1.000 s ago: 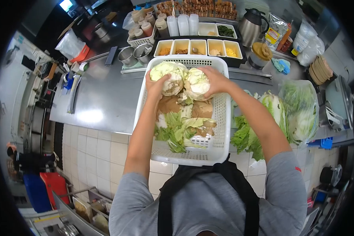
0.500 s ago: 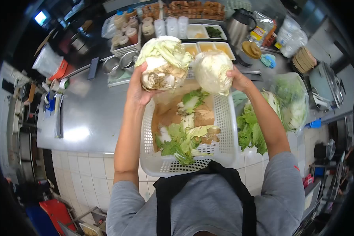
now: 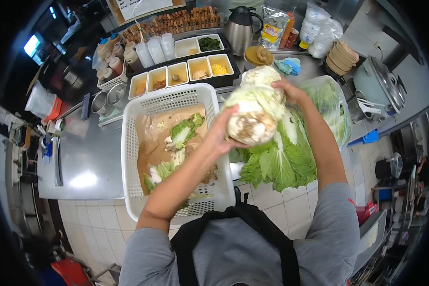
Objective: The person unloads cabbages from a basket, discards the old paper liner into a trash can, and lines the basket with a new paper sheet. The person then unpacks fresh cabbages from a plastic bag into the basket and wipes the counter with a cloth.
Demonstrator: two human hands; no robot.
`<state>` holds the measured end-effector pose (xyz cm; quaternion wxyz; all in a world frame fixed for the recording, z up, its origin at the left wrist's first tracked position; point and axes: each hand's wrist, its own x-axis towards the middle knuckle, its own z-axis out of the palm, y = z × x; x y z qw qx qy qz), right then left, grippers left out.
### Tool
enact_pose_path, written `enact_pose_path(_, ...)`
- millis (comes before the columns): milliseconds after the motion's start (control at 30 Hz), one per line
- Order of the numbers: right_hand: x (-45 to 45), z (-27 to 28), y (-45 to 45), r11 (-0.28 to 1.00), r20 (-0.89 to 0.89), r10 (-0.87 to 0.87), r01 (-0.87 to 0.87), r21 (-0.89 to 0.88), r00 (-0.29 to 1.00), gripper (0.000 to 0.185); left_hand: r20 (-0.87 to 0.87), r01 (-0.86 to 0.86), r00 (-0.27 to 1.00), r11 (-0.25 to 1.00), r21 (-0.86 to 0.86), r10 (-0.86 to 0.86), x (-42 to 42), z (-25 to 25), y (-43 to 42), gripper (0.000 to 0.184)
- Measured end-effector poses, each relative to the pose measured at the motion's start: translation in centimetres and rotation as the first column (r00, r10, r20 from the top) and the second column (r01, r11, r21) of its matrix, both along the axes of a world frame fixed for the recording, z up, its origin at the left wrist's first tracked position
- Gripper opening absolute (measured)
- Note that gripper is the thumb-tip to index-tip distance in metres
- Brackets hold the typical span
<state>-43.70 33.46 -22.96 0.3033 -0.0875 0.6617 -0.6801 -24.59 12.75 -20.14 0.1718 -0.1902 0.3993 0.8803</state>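
Observation:
My left hand (image 3: 220, 131) is wrapped around a pale cabbage (image 3: 251, 127), whose browned cut end faces me. My right hand (image 3: 291, 91) grips a second whitish cabbage (image 3: 262, 75), partly hidden behind the first. The two heads overlap in view, above large green napa cabbage leaves (image 3: 283, 159) at the counter's right side. To the left, a white perforated basket (image 3: 129, 143) holds brown paper (image 3: 150, 125) and scattered leaf scraps (image 3: 185, 131). My left forearm crosses over the basket's right part.
Behind the basket stands a black rack of white tubs with toppings (image 3: 199, 68). A steel thermos jug (image 3: 242, 31) and squeeze bottles (image 3: 131, 57) line the back. A bag of greens (image 3: 336, 107) lies at the right, near a large lidded pot (image 3: 379, 83).
Both cabbages have gone from above the basket to above the leaves on the right, still in my hands. The view has turned right, so the basket appears further left.

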Motion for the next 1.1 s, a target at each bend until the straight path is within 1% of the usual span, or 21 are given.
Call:
enact_pose_path(67,-1.1,0.2,-0.4,0.971,-0.062,0.132,-0.117,0.211,0.989,0.087,0.140,-0.016,0.990,0.999,0.041,0.010,-0.2,-1.9,3.4,0.060)
enact_pose_path(133,-3.4,-2.0,-1.0,0.930,-0.119,0.289,-0.249,0.268,0.950,0.093,0.170,-0.040,0.985,0.997,0.063,0.029,-0.1,-4.8,5.3,0.059)
enact_pose_path(200,-4.1,-3.4,-2.4,0.777,-0.037,0.482,-0.408,0.479,0.875,0.090,0.212,-0.063,0.976,0.994,0.085,0.044,-0.4,-6.4,6.0,0.057)
enact_pose_path(233,-4.2,-4.0,-3.3,0.735,0.050,0.540,-0.500,0.458,0.840,0.091,0.232,-0.095,0.970,0.989,0.113,0.067,-0.3,-6.7,6.2,0.057)
enact_pose_path(267,-4.5,-4.6,-4.1,0.727,0.063,0.557,-0.523,0.445,0.828,0.091,0.257,-0.124,0.963,0.982,0.141,0.085,0.0,-7.1,6.4,0.056)
enact_pose_path(333,-4.5,-4.4,-5.9,0.623,0.229,0.406,-0.451,0.639,0.885,0.090,0.301,-0.164,0.946,0.978,0.129,0.119,0.2,-7.2,6.0,0.058)
enact_pose_path(367,-4.2,-2.2,-6.2,0.526,0.339,0.554,-0.636,0.565,0.760,0.092,0.326,-0.184,0.937,0.972,0.148,0.127,0.0,-8.1,5.6,0.059)
enact_pose_path(533,-5.8,-2.8,-7.5,0.359,0.313,0.646,-0.638,0.681,0.697,0.097,0.340,-0.307,0.902,0.949,0.071,0.266,0.4,-8.6,6.1,0.067)
enact_pose_path(600,-5.2,-2.6,-7.5,0.448,-0.005,0.653,-0.381,0.809,0.757,0.098,0.414,-0.361,0.857,0.931,0.053,0.308,1.2,-7.6,6.2,0.071)
enact_pose_path(667,-5.3,-2.5,-7.8,0.449,-0.060,0.708,-0.383,0.808,0.704,0.099,0.245,-0.334,0.911,0.942,-0.028,0.331,3.1,-6.4,6.6,0.070)
enact_pose_path(700,-5.3,-2.4,-7.9,0.464,-0.122,0.734,-0.364,0.808,0.668,0.099,0.310,-0.268,0.902,0.952,-0.145,0.301,4.0,-6.4,6.2,0.068)
enact_pose_path(733,-5.3,-2.6,-8.1,0.456,-0.117,0.745,-0.374,0.808,0.657,0.099,0.314,-0.283,0.896,0.948,-0.143,0.314,5.3,-4.8,5.3,0.068)
enact_pose_path(800,-5.0,-2.8,-8.7,0.609,-0.419,0.695,-0.169,0.775,0.584,0.082,0.180,0.082,0.983,0.950,-0.303,-0.028,9.0,-1.6,2.2,0.061)
enact_pose_path(833,-2.3,-1.4,-8.8,0.792,-0.731,0.541,0.042,0.609,0.416,0.058,0.104,0.034,0.995,0.917,-0.397,0.008,10.5,-1.8,-0.6,0.057)
enact_pose_path(867,0.2,0.5,-8.9,0.790,-0.729,0.548,0.032,0.612,0.411,0.058,0.024,-0.021,0.999,0.874,-0.485,0.037,11.8,-2.0,-3.7,0.053)
enact_pose_path(900,2.6,2.5,-9.0,0.764,-0.640,0.562,-0.032,0.645,0.524,0.051,-0.180,-0.318,0.945,0.651,-0.689,0.272,13.0,-1.2,-5.5,0.047)
enact_pose_path(933,5.3,3.9,-8.9,0.736,-0.534,0.570,-0.099,0.669,0.624,0.049,-0.334,-0.443,0.886,0.374,-0.814,0.322,14.2,-3.1,-9.3,0.046)
enact_pose_path(967,8.8,5.1,-8.4,0.658,-0.325,0.636,-0.272,0.702,0.701,0.049,-0.351,-0.360,0.862,-0.046,-0.932,0.366,15.8,-4.1,-12.7,0.040)
enact_pose_path(1000,12.4,5.6,-7.7,0.578,-0.097,0.674,-0.440,0.687,0.733,0.049,-0.457,-0.327,0.827,-0.381,-0.865,0.328,17.5,-5.1,-15.4,0.034)
enact_pose_path(1067,17.7,4.3,-6.7,0.393,0.025,0.804,-0.563,0.727,0.594,0.048,-0.478,-0.294,0.812,-0.474,-0.830,0.335,19.9,-5.7,-18.5,0.029)
enact_pose_path(1100,19.8,3.5,-6.4,0.404,0.024,0.793,-0.555,0.727,0.609,0.048,-0.479,-0.303,0.817,-0.469,-0.829,0.320,20.0,-6.1,-19.4,0.029)
